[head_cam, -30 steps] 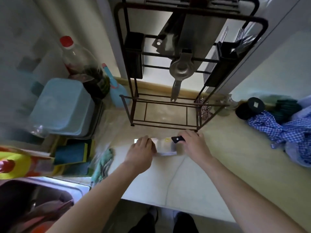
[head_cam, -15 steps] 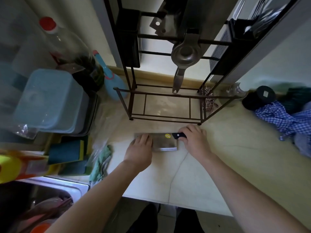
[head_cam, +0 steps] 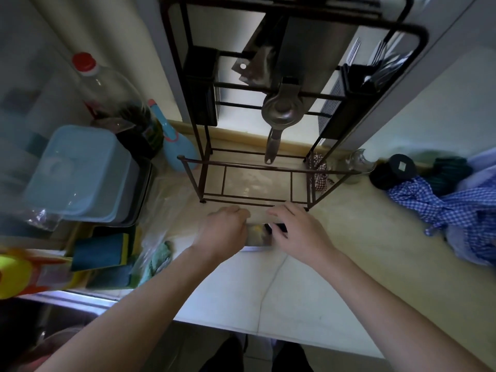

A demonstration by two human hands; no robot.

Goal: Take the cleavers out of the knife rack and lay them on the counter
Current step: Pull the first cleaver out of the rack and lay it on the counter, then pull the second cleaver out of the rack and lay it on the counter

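Note:
A cleaver (head_cam: 259, 236) with a steel blade and black handle lies flat on the pale counter (head_cam: 308, 285), just in front of the black knife rack (head_cam: 414, 40). My left hand (head_cam: 224, 232) covers the blade's left end, fingers loosely curled. My right hand (head_cam: 298, 232) is over the handle end with its fingers stretched forward, and the handle shows beside the thumb, not clasped. Higher up, the rack holds another cleaver (head_cam: 251, 68) with a hole in its blade, next to a wider steel blade (head_cam: 311, 49).
A metal strainer (head_cam: 281, 114) hangs in the rack. On the left are a red-capped bottle (head_cam: 107, 87), a blue tub (head_cam: 80, 170), sponges (head_cam: 107, 251) and the sink (head_cam: 40, 326). On the right lie a black jar (head_cam: 397, 170) and a blue checked cloth (head_cam: 442, 205).
The cleaver went from slightly raised to flat on the counter. My right hand has loosened from the handle and both hands now sit looser over it. The view has tilted back up toward the rack.

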